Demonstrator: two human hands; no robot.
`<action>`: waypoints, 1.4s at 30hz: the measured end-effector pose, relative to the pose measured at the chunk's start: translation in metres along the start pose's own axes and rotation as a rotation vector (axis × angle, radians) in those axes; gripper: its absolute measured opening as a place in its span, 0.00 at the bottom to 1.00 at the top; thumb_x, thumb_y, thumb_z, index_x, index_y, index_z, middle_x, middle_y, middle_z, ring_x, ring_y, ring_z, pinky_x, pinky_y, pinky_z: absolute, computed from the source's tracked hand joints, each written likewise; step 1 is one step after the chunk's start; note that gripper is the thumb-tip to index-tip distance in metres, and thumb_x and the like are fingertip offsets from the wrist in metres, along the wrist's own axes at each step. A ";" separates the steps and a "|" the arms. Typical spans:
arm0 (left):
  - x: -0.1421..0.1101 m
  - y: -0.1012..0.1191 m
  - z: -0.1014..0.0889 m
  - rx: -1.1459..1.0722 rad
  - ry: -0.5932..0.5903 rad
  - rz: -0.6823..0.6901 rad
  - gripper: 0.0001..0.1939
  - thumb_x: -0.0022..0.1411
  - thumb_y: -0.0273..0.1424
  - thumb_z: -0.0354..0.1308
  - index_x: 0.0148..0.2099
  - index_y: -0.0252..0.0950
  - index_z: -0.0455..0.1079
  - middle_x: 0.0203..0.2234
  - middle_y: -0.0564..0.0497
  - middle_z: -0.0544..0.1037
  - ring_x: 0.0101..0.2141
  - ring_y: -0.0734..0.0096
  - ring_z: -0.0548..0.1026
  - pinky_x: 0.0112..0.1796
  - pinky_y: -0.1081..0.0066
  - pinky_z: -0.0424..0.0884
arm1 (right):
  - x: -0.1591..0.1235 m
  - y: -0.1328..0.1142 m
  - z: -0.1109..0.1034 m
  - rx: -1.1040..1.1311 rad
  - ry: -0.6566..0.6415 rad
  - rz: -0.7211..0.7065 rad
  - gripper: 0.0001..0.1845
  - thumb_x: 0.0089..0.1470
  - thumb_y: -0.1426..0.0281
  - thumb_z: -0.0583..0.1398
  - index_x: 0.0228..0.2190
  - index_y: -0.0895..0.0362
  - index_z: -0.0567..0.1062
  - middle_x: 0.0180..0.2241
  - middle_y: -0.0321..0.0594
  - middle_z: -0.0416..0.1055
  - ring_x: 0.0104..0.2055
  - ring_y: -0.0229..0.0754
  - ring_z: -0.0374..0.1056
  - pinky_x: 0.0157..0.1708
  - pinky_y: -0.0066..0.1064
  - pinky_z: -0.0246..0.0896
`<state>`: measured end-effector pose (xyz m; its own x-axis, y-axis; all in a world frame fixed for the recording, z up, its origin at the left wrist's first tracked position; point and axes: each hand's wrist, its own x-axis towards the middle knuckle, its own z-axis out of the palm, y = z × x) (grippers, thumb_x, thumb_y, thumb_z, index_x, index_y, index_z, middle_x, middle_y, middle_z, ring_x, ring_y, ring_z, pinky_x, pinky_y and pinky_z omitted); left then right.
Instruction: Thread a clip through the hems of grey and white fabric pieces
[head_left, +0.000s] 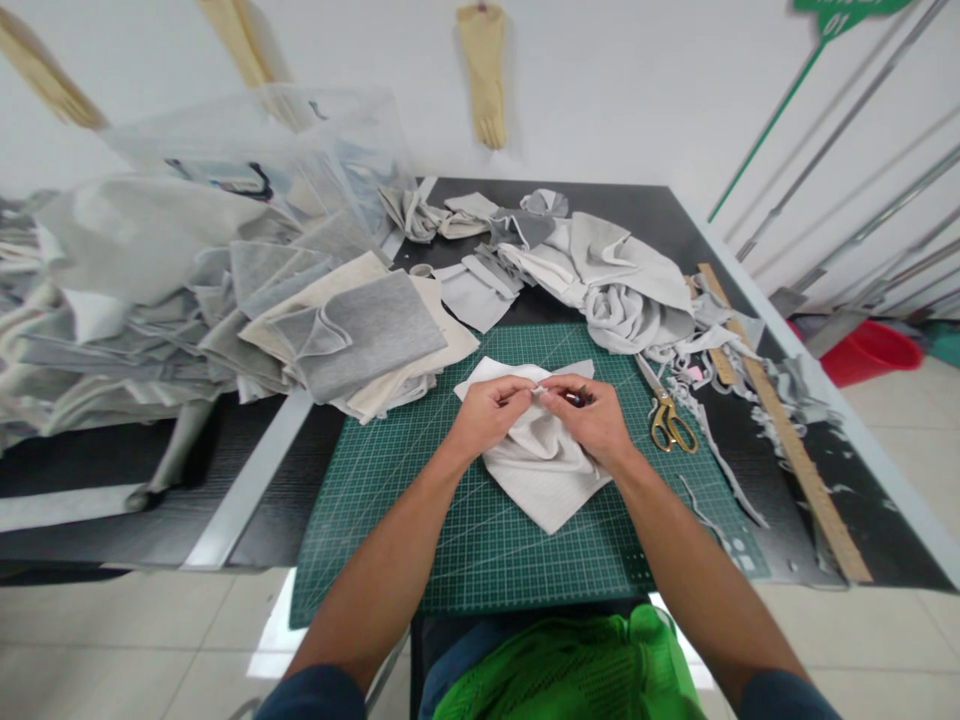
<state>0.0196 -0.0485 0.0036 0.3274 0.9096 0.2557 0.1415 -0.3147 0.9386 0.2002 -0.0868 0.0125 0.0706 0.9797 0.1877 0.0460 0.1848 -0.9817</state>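
Observation:
A pale grey fabric piece (541, 478) lies bunched on the green cutting mat (420, 470). My left hand (486, 412) pinches the fabric's upper edge, fingers closed. My right hand (592, 418) also grips that edge, touching the left fingertips, with a small dark tool partly showing in its fingers; what the tool is I cannot make out. Gold-handled scissors (671, 420) lie on the mat just right of my right hand.
Stacks of grey and cream fabric (352, 335) fill the left side, with a clear plastic bin (262, 150) behind. More crumpled cloth (615, 285) lies at the back. A wooden ruler (780, 420) and fabric scraps run along the right. A red tub (870, 350) sits on the floor.

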 end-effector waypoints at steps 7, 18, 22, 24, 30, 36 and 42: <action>-0.002 0.010 0.000 -0.028 -0.026 -0.006 0.12 0.58 0.38 0.69 0.40 0.35 0.83 0.37 0.47 0.86 0.37 0.66 0.81 0.41 0.71 0.76 | 0.001 -0.001 -0.006 -0.034 0.038 -0.078 0.09 0.55 0.62 0.68 0.31 0.55 0.82 0.33 0.39 0.78 0.33 0.41 0.69 0.33 0.33 0.61; 0.001 0.002 -0.006 -0.026 0.018 0.002 0.16 0.64 0.42 0.64 0.42 0.34 0.83 0.35 0.48 0.86 0.35 0.65 0.81 0.37 0.71 0.74 | -0.001 0.002 -0.015 -0.248 -0.162 -0.133 0.22 0.65 0.65 0.56 0.60 0.50 0.66 0.54 0.43 0.73 0.39 0.41 0.67 0.42 0.36 0.65; 0.001 0.001 -0.005 -0.029 0.036 0.037 0.16 0.64 0.41 0.64 0.43 0.34 0.83 0.37 0.46 0.86 0.38 0.65 0.81 0.42 0.70 0.75 | 0.001 0.000 -0.014 -0.402 -0.237 -0.262 0.28 0.65 0.66 0.57 0.64 0.51 0.65 0.57 0.47 0.70 0.43 0.44 0.69 0.46 0.40 0.68; 0.002 0.002 -0.003 -0.036 0.032 0.044 0.15 0.64 0.41 0.65 0.43 0.35 0.83 0.38 0.45 0.86 0.40 0.63 0.82 0.45 0.68 0.75 | 0.001 0.000 -0.012 -0.443 -0.259 -0.296 0.29 0.65 0.66 0.58 0.65 0.51 0.63 0.57 0.48 0.71 0.46 0.46 0.70 0.46 0.40 0.69; 0.003 0.005 -0.002 -0.029 0.016 0.040 0.14 0.64 0.40 0.64 0.42 0.35 0.83 0.38 0.45 0.86 0.41 0.63 0.82 0.47 0.66 0.75 | 0.002 0.009 -0.012 -0.528 -0.277 -0.378 0.35 0.68 0.62 0.54 0.71 0.54 0.51 0.50 0.50 0.73 0.47 0.49 0.70 0.50 0.45 0.68; 0.005 0.004 -0.003 -0.066 -0.007 0.027 0.15 0.66 0.41 0.62 0.41 0.34 0.82 0.37 0.45 0.85 0.40 0.65 0.81 0.47 0.68 0.74 | 0.000 0.009 -0.011 -0.543 -0.304 -0.349 0.36 0.68 0.60 0.55 0.71 0.54 0.52 0.53 0.51 0.73 0.49 0.49 0.72 0.52 0.44 0.68; 0.006 0.003 -0.004 -0.126 -0.002 0.011 0.15 0.65 0.41 0.63 0.40 0.34 0.82 0.36 0.46 0.85 0.42 0.63 0.81 0.49 0.66 0.74 | 0.002 0.007 -0.010 -0.573 -0.262 -0.400 0.27 0.70 0.60 0.53 0.66 0.53 0.64 0.49 0.50 0.75 0.48 0.49 0.72 0.51 0.44 0.69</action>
<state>0.0183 -0.0430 0.0092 0.3301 0.9057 0.2658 0.0191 -0.2880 0.9575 0.2110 -0.0846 0.0068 -0.2971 0.8459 0.4430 0.5354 0.5317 -0.6562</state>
